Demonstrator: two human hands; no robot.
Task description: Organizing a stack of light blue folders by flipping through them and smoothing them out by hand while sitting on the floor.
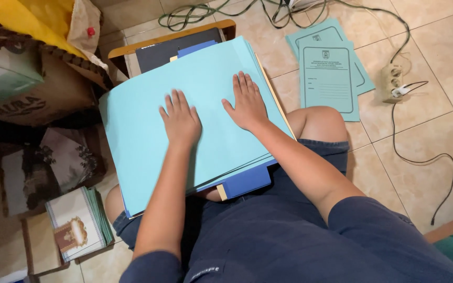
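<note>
A stack of light blue paper folders [142,136] lies across my lap, resting partly on a small wooden desk [132,50]. My left hand [180,119] lies flat, palm down, on the top folder near its middle. My right hand [246,102] presses flat on the same folder, a little further up and to the right. Both hands have their fingers spread and hold nothing. A darker blue folder [247,181] sticks out from under the stack near my right forearm. I sit on the floor in dark blue shorts.
Two more light blue printed folders [329,73] lie on the tiled floor at right. A power strip [391,81] with cables sits beyond them. A cardboard box [32,99] and a stack of cards [77,225] are at left.
</note>
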